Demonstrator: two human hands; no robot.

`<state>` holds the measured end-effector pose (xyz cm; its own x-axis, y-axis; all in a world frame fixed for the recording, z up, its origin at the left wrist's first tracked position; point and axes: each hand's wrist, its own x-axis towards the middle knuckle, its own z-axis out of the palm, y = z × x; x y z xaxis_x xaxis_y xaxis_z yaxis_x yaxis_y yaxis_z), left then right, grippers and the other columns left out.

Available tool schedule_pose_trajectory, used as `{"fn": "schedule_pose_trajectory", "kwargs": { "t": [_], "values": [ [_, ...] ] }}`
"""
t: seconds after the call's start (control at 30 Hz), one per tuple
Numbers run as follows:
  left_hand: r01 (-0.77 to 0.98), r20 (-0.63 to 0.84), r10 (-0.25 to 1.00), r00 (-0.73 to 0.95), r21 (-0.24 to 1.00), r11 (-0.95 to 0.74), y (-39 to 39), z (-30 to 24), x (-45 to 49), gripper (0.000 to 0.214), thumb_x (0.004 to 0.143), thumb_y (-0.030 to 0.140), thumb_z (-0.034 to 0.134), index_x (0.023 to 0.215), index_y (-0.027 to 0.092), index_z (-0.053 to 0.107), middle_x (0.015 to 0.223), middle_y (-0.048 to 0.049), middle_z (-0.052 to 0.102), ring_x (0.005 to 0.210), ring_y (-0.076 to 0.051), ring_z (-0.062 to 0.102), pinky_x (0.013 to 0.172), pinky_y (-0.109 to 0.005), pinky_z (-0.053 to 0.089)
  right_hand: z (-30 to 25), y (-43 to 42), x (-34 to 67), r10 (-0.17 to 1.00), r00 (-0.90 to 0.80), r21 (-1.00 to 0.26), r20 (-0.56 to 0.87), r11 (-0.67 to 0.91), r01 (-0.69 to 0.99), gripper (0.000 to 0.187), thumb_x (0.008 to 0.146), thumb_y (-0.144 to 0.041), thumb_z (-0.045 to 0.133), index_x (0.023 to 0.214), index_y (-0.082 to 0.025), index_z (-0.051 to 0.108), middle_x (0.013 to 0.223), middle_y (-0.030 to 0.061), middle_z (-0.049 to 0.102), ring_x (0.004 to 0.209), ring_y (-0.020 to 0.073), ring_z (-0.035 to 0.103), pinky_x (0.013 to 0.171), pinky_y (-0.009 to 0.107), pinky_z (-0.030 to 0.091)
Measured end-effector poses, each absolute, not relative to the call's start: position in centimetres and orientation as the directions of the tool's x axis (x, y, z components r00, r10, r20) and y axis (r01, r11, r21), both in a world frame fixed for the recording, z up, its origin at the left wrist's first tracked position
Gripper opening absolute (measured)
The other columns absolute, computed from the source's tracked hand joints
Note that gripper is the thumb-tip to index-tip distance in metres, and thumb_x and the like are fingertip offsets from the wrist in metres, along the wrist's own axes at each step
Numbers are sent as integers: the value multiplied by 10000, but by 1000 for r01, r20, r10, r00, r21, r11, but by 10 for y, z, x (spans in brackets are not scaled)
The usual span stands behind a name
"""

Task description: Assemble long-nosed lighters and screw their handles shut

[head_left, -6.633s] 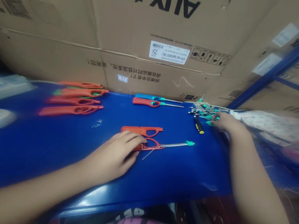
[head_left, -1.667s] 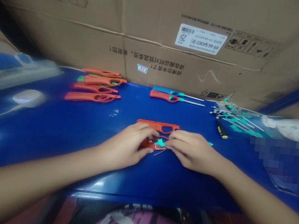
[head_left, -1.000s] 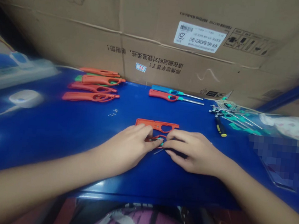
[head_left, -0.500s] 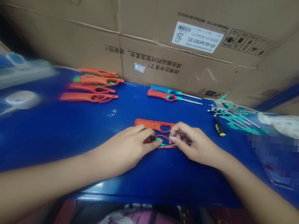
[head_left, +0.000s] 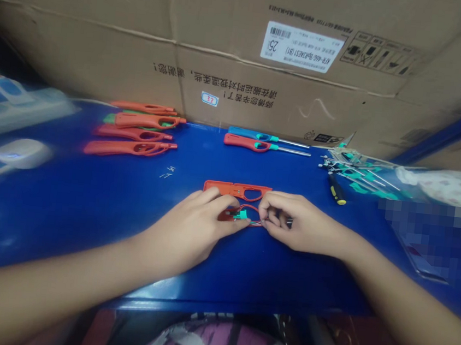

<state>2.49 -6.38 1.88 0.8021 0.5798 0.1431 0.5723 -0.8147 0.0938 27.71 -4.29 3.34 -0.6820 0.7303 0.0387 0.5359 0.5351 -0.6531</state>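
An opened stick-lighter casing half (head_left: pixel 256 208) lies in front of me, with a green trigger (head_left: pixel 243 214) and thin wires inside it. My left hand (head_left: pixel 204 219) is closed on its left part, thumb along the near edge below the trigger. My right hand (head_left: pixel 291 220) pinches at the casing's right end, where the wires run; a bit of metal rod shows by its fingers. Just beyond both hands lies the other orange casing half (head_left: pixel 229 189), inner side up. The left part of the held half is hidden by my left fingers.
Orange casings (head_left: pixel 130 148) are piled at back left, near small screws (head_left: pixel 167 172). Two assembled lighters (head_left: pixel 264 145) lie by the cardboard box (head_left: pixel 229 29). At right are a screwdriver (head_left: pixel 337 192), green-ended metal rods (head_left: pixel 362 172) and a dark flat object (head_left: pixel 420 253), partly blurred.
The view has shifted slightly. My right fingers have curled in more at the casing's right end, and my left thumb stays at its near edge.
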Motion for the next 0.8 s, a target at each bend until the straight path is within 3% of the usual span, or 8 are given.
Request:
{"fn": "schedule_pose_trajectory", "kwargs": {
  "t": [0.33, 0.5, 0.8],
  "values": [
    [577, 118, 593, 796, 147, -803, -61, 19, 25, 555, 907, 62, 507, 1394, 319, 574, 1259, -107, 586, 1091, -294, 520, 900, -464, 517, 32, -40, 279, 722, -691, -665, 41, 536, 520, 160, 804, -26, 565, 837, -181, 579, 697, -50, 503, 588, 73, 450, 550, 198, 389],
    [580, 114, 606, 788, 194, -791, -59, 21, 26, 523, 926, 80, 500, 1370, 342, 589, 1271, -77, 608, 1112, -284, 537, 921, -469, 516, 32, -41, 282, 678, -731, -638, 73, 595, 488, 225, 809, -2, 540, 914, -184, 623, 842, -10, 595, 647, 82, 478, 584, 214, 405],
    [565, 211, 624, 753, 279, -776, -52, 16, 19, 349, 1012, 219, 462, 1293, 286, 659, 1279, -49, 661, 1123, -250, 591, 986, -455, 503, 36, -41, 284, 638, -764, -639, 97, 628, 444, 176, 888, -91, 566, 995, -182, 673, 943, 29, 615, 682, 86, 538, 624, 228, 468]
  ]
}}
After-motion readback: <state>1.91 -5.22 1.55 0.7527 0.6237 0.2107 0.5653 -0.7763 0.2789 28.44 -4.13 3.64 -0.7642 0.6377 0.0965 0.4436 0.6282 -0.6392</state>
